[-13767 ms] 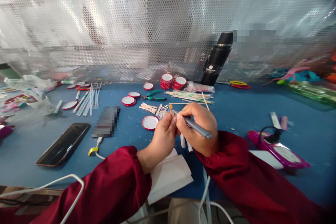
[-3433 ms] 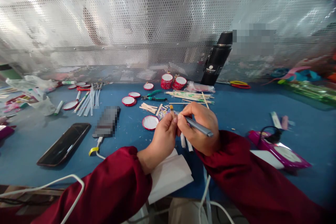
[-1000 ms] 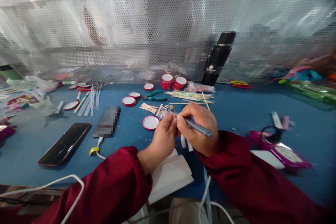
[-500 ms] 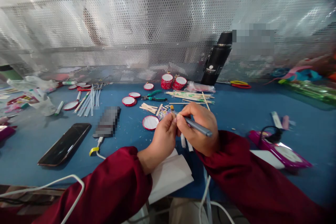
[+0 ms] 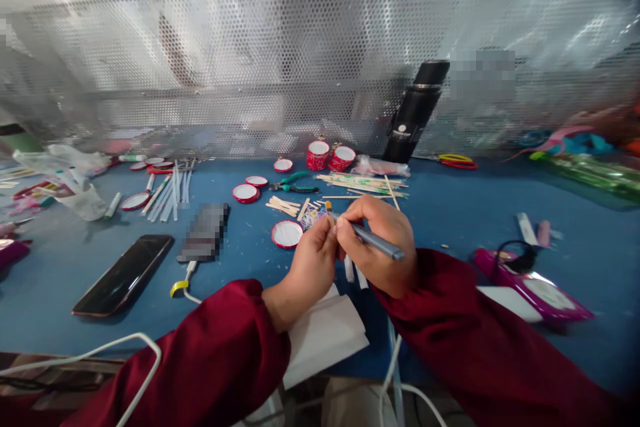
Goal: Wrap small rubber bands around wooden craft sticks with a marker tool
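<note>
My right hand point(image 5: 377, 240) is closed round a grey pen point(image 5: 379, 243), whose front end points left to the fingertips of my other hand. My left hand point(image 5: 316, 250) pinches a small stick with an orange-and-dark end point(image 5: 329, 206), its lower part hidden by the fingers. Both hands meet above the blue table. Just beyond them lie a heap of small coloured bits point(image 5: 313, 215) and several short wooden sticks point(image 5: 283, 205). A round white disc with a red rim point(image 5: 287, 234) sits left of my left hand. Folded white paper point(image 5: 330, 333) lies beneath my wrists.
Green-handled pliers point(image 5: 293, 185), red-rimmed drum-like pieces point(image 5: 318, 155) and long wooden sticks point(image 5: 363, 181) lie farther back. A black flask point(image 5: 415, 113) leans against the perforated metal screen point(image 5: 310, 47). Two phones, one a black phone point(image 5: 123, 275), lie left; a purple device point(image 5: 537, 290) is right.
Hardly anything differs. Both hands keep the same place and grip, with the pen and the small stick almost still.
</note>
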The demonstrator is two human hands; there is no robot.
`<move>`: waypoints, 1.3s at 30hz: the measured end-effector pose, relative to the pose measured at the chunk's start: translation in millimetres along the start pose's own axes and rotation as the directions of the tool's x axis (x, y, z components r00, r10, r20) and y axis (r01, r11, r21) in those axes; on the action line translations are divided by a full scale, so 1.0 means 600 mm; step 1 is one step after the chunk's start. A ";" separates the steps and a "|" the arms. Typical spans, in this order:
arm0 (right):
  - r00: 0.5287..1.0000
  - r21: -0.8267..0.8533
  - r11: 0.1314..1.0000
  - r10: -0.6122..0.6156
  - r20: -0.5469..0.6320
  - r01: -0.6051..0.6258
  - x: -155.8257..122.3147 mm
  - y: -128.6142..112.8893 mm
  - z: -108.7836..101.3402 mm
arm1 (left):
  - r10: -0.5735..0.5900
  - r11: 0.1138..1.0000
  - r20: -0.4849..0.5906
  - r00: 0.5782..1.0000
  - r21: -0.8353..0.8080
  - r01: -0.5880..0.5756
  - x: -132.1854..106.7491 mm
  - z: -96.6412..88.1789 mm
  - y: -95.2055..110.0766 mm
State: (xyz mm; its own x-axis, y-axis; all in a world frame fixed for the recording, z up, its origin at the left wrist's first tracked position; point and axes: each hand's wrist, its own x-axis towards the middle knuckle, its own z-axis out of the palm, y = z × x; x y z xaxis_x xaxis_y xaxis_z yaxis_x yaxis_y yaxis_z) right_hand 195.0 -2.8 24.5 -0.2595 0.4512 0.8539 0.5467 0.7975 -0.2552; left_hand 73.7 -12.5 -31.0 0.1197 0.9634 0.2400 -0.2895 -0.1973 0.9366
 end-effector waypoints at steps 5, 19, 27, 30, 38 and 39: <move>1.000 -0.009 1.000 -0.003 -0.011 0.003 0.000 0.000 0.001 | 0.004 1.000 0.008 1.000 -0.006 -0.004 -0.001 -0.001 -0.004; 1.000 -0.006 1.000 0.021 -0.012 -0.021 0.003 -0.004 -0.006 | 0.008 1.000 0.004 1.000 -0.016 -0.008 -0.002 0.000 0.008; 1.000 -0.003 1.000 0.019 0.002 -0.019 0.003 -0.003 -0.007 | 0.010 1.000 0.001 1.000 -0.003 -0.010 0.000 -0.001 0.004; 1.000 -0.015 1.000 0.022 -0.021 -0.023 0.003 -0.003 -0.006 | 0.012 1.000 0.002 1.000 -0.012 -0.012 0.000 -0.002 0.000; 1.000 -0.019 1.000 0.020 -0.015 -0.020 0.003 -0.003 -0.007 | 0.022 1.000 0.010 1.000 0.005 -0.022 -0.002 -0.001 0.006; 0.999 -0.019 1.000 0.022 -0.025 -0.022 0.003 -0.003 -0.006 | 0.024 1.000 0.012 1.000 0.010 -0.024 -0.002 -0.001 0.007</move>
State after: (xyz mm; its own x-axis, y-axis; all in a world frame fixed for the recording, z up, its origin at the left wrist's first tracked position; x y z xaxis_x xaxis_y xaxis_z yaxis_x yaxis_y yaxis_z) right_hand 196.8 -4.9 28.0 -0.2276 0.4581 0.8593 0.5675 0.7795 -0.2652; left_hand 72.0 -14.1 -27.7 0.1244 0.9560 0.2656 -0.2832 -0.2223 0.9329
